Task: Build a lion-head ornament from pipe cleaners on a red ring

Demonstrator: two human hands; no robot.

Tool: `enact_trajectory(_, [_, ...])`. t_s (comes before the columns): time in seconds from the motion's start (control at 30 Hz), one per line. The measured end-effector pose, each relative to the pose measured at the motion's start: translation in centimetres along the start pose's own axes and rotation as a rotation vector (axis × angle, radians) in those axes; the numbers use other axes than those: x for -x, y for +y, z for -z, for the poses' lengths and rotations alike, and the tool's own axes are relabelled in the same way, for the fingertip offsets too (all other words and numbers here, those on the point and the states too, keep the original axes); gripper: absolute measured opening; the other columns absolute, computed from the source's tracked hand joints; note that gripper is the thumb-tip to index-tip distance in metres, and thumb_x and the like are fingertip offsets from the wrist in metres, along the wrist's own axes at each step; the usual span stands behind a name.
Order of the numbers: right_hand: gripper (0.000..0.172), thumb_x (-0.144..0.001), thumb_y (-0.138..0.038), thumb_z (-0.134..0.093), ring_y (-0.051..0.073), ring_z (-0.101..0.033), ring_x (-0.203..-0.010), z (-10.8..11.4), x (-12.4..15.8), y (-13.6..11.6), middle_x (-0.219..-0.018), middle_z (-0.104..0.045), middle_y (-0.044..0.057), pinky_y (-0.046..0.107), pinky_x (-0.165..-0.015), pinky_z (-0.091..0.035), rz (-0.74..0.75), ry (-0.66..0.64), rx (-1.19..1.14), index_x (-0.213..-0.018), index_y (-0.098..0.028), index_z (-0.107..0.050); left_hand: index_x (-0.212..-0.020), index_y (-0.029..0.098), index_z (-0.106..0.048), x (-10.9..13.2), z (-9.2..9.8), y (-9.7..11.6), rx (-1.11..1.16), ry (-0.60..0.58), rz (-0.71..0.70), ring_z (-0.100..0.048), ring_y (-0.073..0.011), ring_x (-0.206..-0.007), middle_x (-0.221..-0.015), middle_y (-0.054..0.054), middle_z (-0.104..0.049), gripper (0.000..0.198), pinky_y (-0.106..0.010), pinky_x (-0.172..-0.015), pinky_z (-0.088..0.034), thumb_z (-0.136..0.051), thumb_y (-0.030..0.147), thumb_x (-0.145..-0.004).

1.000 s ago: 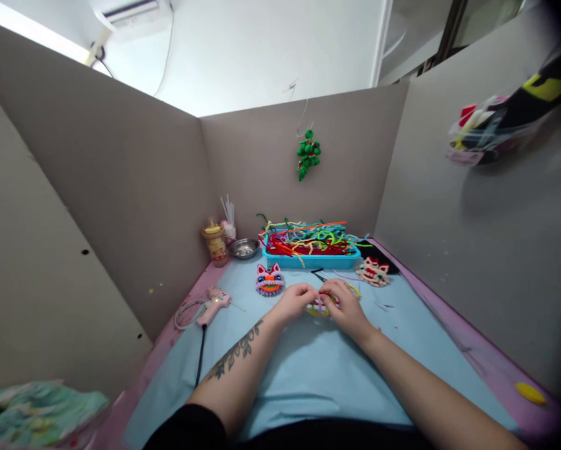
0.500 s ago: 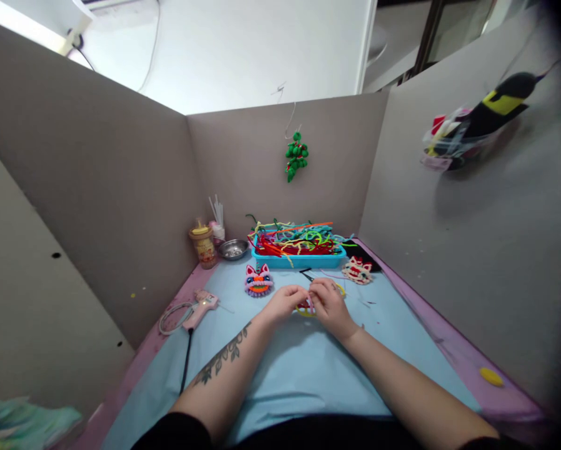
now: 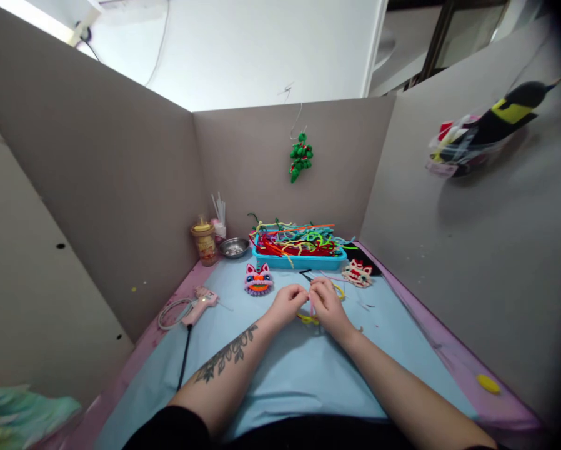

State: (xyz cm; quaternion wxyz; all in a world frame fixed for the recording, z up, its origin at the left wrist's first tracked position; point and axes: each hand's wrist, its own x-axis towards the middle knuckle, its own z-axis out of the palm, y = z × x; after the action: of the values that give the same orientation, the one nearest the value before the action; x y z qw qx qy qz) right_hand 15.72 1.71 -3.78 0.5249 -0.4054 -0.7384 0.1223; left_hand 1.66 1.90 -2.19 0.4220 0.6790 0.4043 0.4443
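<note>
A light blue mat (image 3: pixel 299 381) covers the table, edged in pink and boxed in on three sides by grey partition walls (image 3: pixel 121 187).

Near the middle of the mat the person's left hand (image 3: pixel 287 304) and right hand (image 3: pixel 326 304) meet fingertip to fingertip. Both are pinched shut on a yellow pipe-cleaner piece (image 3: pixel 307 319), whose loop hangs just under the knuckles while a pink strand runs down between the fingers. Half a second ago the piece lay flat on the mat under the hands with red showing. Now the hands have drawn slightly nearer the body and more of the yellow curve shows below them. The fingers hide the spot where it is gripped.

Left of the hands a pink glue gun (image 3: pixel 200 301) lies with its cable coiled beside it. Just beyond the left hand sits a purple lion-face figure (image 3: pixel 258 279). Beyond the right hand lie small black scissors (image 3: pixel 305 273) and a white-and-red lion face (image 3: pixel 357 273).

Behind these a blue tray (image 3: pixel 299 261) is heaped with mixed pipe cleaners. To its left stand a steel bowl (image 3: pixel 234 248) and a yellow-lidded jar (image 3: pixel 204 240).

On the far wall hangs a green ornament (image 3: pixel 301 156), and on the right wall a clear bag (image 3: pixel 468 140) of craft bits, where they hung before.
</note>
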Motion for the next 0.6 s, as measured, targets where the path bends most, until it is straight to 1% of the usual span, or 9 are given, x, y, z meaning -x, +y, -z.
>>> enact_trajectory(0.1, [0.013,-0.083,-0.02,-0.042,0.022,-0.047,-0.092,0.4,0.0,-0.2,-0.093,-0.048,0.007,0.04,-0.084,-0.04,0.054,0.014,0.079,-0.075,-0.02,-0.053,-0.065,0.014,-0.054,-0.1,0.0,0.0,0.165,-0.057,0.093,-0.045,-0.0105,-0.061,-0.061,0.002,-0.05,0.029,-0.023,-0.059,-0.035,-0.056,0.041,-0.072])
enact_trajectory(0.2, [0.012,-0.081,-0.018,-0.044,0.023,-0.046,-0.093,0.4,0.1,-0.2,-0.096,-0.049,0.009,0.041,-0.085,-0.039,0.116,0.028,0.175,-0.079,-0.02,-0.056,-0.067,0.013,-0.054,-0.1,0.0,-0.4,0.331,-0.103,0.165,-0.047,-0.0099,-0.059,-0.061,0.001,-0.053,0.037,-0.022,-0.058,-0.035,-0.064,0.048,-0.066])
enact_trajectory(0.33, [0.013,-0.079,-0.016,-0.046,0.024,-0.045,-0.095,0.4,0.2,-0.1,-0.099,-0.048,0.009,0.042,-0.085,-0.037,0.155,0.033,0.255,-0.081,-0.02,-0.058,-0.075,0.014,-0.052,-0.1,-0.1,-0.9,0.544,-0.096,0.241,-0.053,-0.0109,-0.058,-0.064,0.0,-0.058,0.043,-0.023,-0.057,-0.037,-0.076,0.043,-0.054])
enact_trajectory(0.43, [0.013,-0.08,-0.018,-0.046,0.024,-0.045,-0.095,0.4,0.1,-0.3,-0.098,-0.049,0.009,0.041,-0.085,-0.037,0.142,0.03,0.265,-0.081,-0.02,-0.059,-0.077,0.015,-0.051,-0.1,0.1,-1.0,0.618,-0.071,0.298,-0.056,-0.0126,-0.058,-0.063,0.0,-0.06,0.045,-0.024,-0.056,-0.039,-0.079,0.037,-0.051])
enact_trajectory(0.6, [0.013,-0.081,-0.02,-0.046,0.022,-0.047,-0.089,0.4,-0.1,-0.4,-0.091,-0.053,0.007,0.038,-0.081,-0.038,0.121,0.028,0.196,-0.08,-0.02,-0.059,-0.075,0.015,-0.049,-0.2,0.5,-0.4,0.624,-0.061,0.331,-0.055,-0.0116,-0.056,-0.061,0.003,-0.057,0.042,-0.023,-0.056,-0.039,-0.079,0.033,-0.051])
